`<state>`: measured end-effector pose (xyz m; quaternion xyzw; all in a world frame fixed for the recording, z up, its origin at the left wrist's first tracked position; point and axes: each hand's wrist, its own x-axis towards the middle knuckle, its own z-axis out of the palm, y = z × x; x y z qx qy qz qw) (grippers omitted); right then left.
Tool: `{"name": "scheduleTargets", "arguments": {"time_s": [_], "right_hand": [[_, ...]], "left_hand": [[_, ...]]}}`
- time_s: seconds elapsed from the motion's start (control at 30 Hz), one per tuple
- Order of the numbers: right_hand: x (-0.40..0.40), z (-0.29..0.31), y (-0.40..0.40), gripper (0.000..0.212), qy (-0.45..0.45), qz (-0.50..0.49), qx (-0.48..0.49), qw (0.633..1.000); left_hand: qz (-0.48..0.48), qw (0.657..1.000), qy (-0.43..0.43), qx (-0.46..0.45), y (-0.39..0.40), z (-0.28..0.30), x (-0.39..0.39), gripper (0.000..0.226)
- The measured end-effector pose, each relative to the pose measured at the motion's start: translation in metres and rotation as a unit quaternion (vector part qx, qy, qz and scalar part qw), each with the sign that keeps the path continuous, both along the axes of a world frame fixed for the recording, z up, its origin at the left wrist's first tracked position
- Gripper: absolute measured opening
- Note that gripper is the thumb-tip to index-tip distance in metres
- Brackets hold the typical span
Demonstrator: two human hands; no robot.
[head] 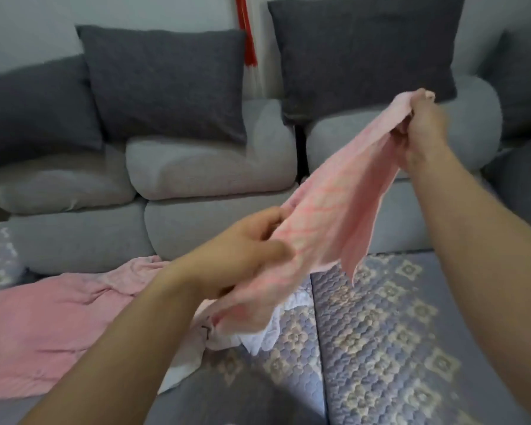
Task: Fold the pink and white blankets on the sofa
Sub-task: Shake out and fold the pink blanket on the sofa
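Pink checked blanket (pixel 334 210) is held stretched in the air above the sofa (pixel 196 167), pinched at its top corner by the right hand (pixel 423 124) and gripped lower down by the curled fingers of the left hand (pixel 242 253). Another pink blanket (pixel 43 326) and a white blanket (pixel 267 332) are left crumpled on the quilted seat cover (pixel 396 332) below.

- I can read no words, labels, brands or numbers on anything in front of me.
- The quilted cover (pixel 390 326) carries only a flower pattern — no lettering.
- The pink blanket (pixel 334 216) I hold shows only stripes — no tag I can read.
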<state>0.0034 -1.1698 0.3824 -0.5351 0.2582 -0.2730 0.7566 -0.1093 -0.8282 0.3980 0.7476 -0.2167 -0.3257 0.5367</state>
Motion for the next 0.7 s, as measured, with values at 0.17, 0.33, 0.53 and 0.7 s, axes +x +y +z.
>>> {"name": "scheduleTargets", "arguments": {"time_s": [0.17, 0.33, 0.53, 0.7], "right_hand": [[-0.124, -0.11, 0.041, 0.073, 0.024, 0.229, 0.075, 0.97], [-0.313, -0.206, 0.157, 0.11, 0.151, 0.283, 0.036, 0.946], [-0.33, -0.252, 0.216, 0.035, 0.25, -0.042, 0.048, 0.966], [-0.363, -0.224, 0.166, 0.031, 0.319, -0.268, 0.098, 0.904]], "left_hand": [[0.104, 0.984, 0.139, -0.039, -0.061, -0.042, -0.01, 0.017], [0.179, 0.928, 0.323, -0.057, -0.112, -0.123, -0.048, 0.015], [0.089, 0.89, 0.441, -0.071, -0.162, -0.146, -0.118, 0.02], [-0.052, 0.962, 0.265, -0.038, -0.116, -0.178, -0.148, 0.02]]}}
